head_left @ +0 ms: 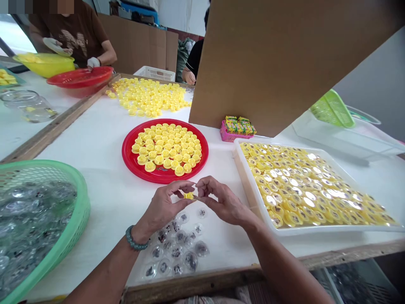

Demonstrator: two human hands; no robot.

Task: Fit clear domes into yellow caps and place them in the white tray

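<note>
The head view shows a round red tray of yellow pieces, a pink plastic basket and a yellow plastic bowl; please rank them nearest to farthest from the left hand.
1. Round red tray: just beyond the hand.
2. Pink basket: ahead, right.
3. Yellow bowl: far left.

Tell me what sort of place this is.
Probably a small assembly workshop: a red tray holds many matching yellow pieces, a green basket is heaped with clear pieces, and another person in white gloves is nearby.
</note>
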